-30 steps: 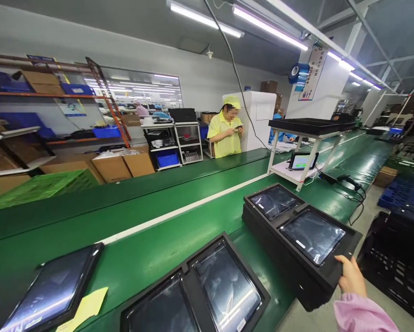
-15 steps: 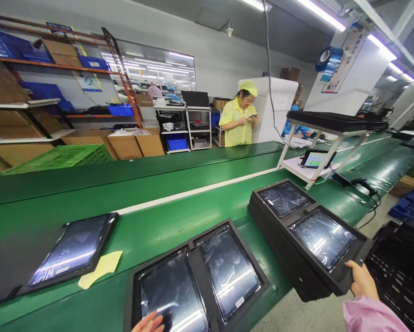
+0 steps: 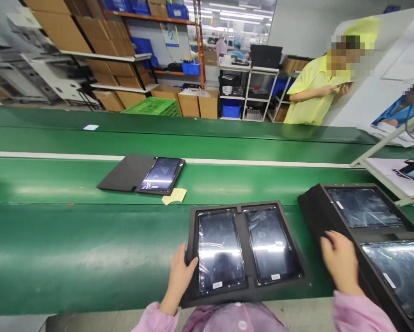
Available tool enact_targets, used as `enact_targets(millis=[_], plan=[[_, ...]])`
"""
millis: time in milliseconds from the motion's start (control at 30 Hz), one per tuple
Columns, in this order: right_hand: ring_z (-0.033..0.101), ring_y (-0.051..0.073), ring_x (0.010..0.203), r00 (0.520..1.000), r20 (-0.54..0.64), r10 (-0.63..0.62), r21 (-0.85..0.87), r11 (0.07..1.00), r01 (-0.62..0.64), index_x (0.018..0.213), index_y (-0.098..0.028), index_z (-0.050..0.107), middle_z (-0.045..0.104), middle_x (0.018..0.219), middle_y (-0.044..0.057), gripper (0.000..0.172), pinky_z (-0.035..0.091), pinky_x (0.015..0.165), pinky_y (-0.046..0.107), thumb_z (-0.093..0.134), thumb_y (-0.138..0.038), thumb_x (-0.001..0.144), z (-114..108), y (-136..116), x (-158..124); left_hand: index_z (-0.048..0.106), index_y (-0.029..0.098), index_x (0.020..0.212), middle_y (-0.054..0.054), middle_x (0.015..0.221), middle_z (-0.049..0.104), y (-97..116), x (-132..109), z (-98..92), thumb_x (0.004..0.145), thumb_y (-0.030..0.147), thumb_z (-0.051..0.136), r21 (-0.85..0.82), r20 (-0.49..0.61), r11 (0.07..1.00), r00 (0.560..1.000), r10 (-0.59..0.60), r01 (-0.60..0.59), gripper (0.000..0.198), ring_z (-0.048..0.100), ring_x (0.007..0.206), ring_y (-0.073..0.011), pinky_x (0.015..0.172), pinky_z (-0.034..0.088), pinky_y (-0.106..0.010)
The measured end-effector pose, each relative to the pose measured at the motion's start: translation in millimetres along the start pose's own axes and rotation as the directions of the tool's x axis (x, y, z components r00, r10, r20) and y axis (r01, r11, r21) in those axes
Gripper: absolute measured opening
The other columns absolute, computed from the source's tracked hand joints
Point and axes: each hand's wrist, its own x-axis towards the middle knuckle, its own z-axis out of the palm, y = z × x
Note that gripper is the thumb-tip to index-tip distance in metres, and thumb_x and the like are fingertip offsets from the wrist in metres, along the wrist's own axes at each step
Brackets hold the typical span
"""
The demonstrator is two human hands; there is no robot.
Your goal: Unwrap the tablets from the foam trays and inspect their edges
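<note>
A black tray (image 3: 244,214) holding two dark tablets lies on the green belt right in front of me. My left hand (image 3: 179,275) rests against its left edge, fingers together, thumb on the rim. My right hand (image 3: 338,261) hangs open between that tray and a stack of black trays (image 3: 314,207) at the right, whose top tray also carries two tablets; whether the fingers touch the stack I cannot tell. Farther back on the belt, a single tablet (image 3: 161,174) lies on a black sheet (image 3: 125,173) with a yellow slip (image 3: 174,196) beside it.
The green conveyor (image 3: 71,230) runs left to right with a white line (image 3: 54,156) along it. A person in yellow (image 3: 314,94) stands beyond it, looking at a phone. A white stand (image 3: 383,173) is at the right. Shelves with cartons and a green crate (image 3: 151,106) line the back.
My view swung left and down. My right hand let go of the tray stack's corner and now sits beside it. My left hand came up to the near tray's left edge.
</note>
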Motion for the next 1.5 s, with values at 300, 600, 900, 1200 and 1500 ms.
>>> enact_targets(millis=[300,600,900,1200,1500], plan=[[0.029,0.032,0.13,0.746,0.525,-0.41,-0.121,0.831,0.542,0.09,-0.018,0.071,0.046,0.135,0.012,0.02,0.02,0.108,0.052,0.055,-0.028,0.086,229,-153,-26,0.006,0.005,0.146,-0.02,0.152,0.015,0,-6,11.2,0.082,0.038,0.047,-0.043,0.274,0.996,0.959,-0.068,0.083,0.083,0.015,0.14,-0.0289,0.113,0.019,-0.046],[0.039,0.027,0.118,0.722,0.585,-0.37,-0.177,0.81,0.559,0.071,-0.021,0.068,0.058,0.117,0.007,0.02,0.013,0.107,0.056,0.064,-0.037,0.081,235,-158,-14,0.007,0.005,0.145,-0.021,0.151,0.018,-5,-7,11.4,0.08,0.038,0.05,-0.061,0.269,0.996,0.962,-0.041,0.06,0.085,0.014,0.14,-0.0291,0.113,0.019,-0.046],[0.03,0.029,0.127,0.663,0.614,-0.428,-0.102,0.79,0.605,0.084,-0.023,0.07,0.049,0.133,0.007,0.014,0.006,0.107,0.059,0.056,-0.026,0.087,238,-164,-15,0.005,0.012,0.147,-0.018,0.152,0.019,3,-6,6.0,0.079,0.038,0.054,-0.027,0.266,0.988,0.954,-0.136,0.149,0.088,0.019,0.139,-0.0281,0.112,0.021,-0.044],[0.058,0.014,0.08,-0.296,0.614,-0.731,0.775,0.489,0.4,0.073,-0.019,0.063,0.066,0.079,0.001,0.019,0.043,0.085,0.03,0.053,-0.024,0.088,131,-148,-117,0.048,0.014,0.13,-0.015,0.155,-0.001,1,-15,-5.2,0.08,0.036,0.057,0.026,0.171,0.996,0.982,0.075,-0.081,0.056,-0.002,0.142,-0.0291,0.113,0.01,-0.049],[0.042,0.024,0.127,0.223,0.656,-0.722,0.462,0.617,0.637,0.116,-0.021,0.06,0.063,0.117,0.008,0.035,0.029,0.107,0.054,0.04,-0.013,0.089,132,-70,-96,0.066,0.019,0.072,-0.01,0.147,0.031,-9,0,-2.2,0.078,0.028,0.057,0.052,0.181,0.969,0.957,0.228,-0.24,0.014,0.025,0.136,-0.0312,0.111,0.021,-0.049]])
